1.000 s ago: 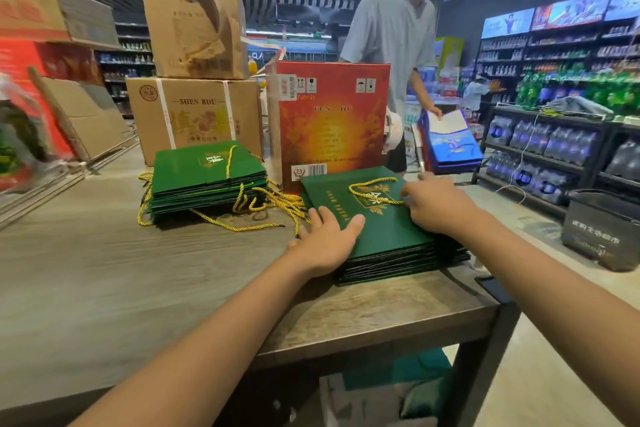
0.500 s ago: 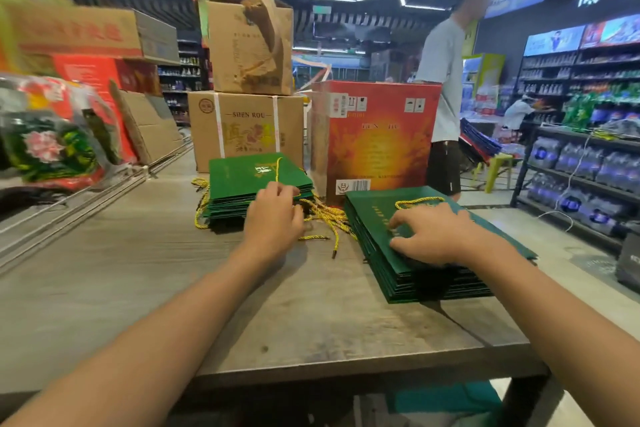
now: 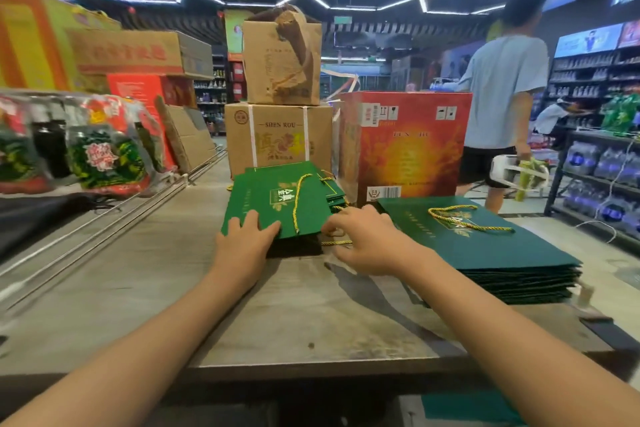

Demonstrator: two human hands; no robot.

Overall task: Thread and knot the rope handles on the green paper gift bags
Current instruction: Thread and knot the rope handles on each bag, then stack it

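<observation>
The top green bag lies flat on a pile of bags near the far edge of the table, in front of the brown boxes. It is thin paper, light and a bit stiff, so it should slide off easily but can crease. Its yellow rope is soft and floppy. The left hand presses its near edge, fingers flat. The right hand curls at the near right corner, close to a rope end; I cannot tell if it pinches anything. A corner seems the best place to hold. Another pile sits by the right edge.
</observation>
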